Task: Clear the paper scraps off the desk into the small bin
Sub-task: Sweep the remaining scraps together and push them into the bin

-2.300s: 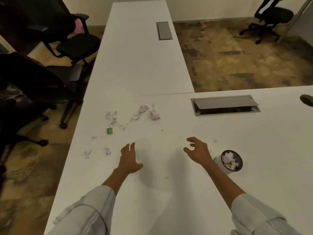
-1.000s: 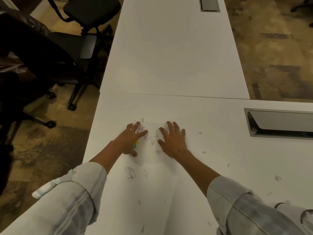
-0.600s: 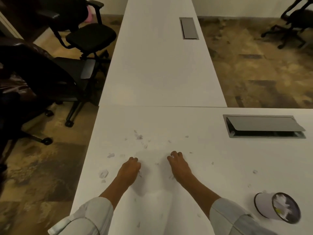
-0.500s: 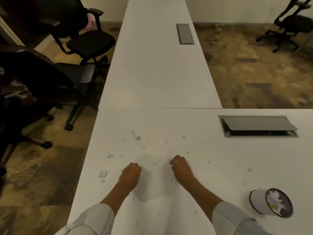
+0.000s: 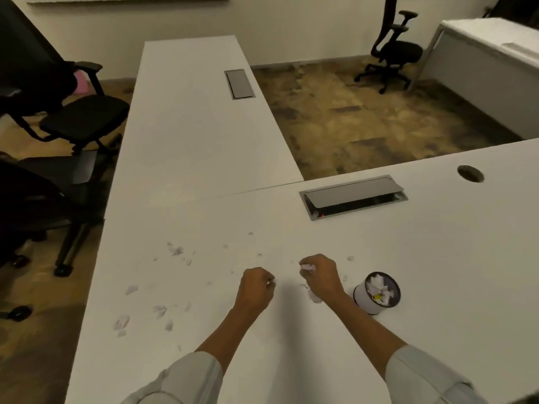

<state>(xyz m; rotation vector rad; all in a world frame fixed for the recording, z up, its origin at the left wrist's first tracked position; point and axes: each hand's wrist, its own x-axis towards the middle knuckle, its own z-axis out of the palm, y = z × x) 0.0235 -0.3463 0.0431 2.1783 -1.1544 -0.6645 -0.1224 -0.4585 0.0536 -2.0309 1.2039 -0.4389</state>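
Note:
Both my fists are closed over the white desk [image 5: 437, 258]. My right hand [image 5: 322, 275] grips crumpled white paper scraps that poke out between the fingers, just left of the small bin [image 5: 376, 293]. A bit of paper shows at the fingertips of my left hand [image 5: 256, 290], which is also closed on scraps. The bin is a small round white tub with a dark rim, holding white and yellow paper. Several loose paper scraps [image 5: 159, 310] lie to the left of my hands, and a few more scraps [image 5: 175, 250] sit farther back.
A grey cable hatch [image 5: 353, 195] sits half open behind the bin, with a round grommet hole [image 5: 470, 173] to its right. A second desk [image 5: 189, 126] runs away from me. Black office chairs [image 5: 73, 121] stand along the left edge.
Both hands swept over the scraps, closed into fists and drew back toward the bin. The view has lifted and shifted, so the bin now sits right beside my right hand.

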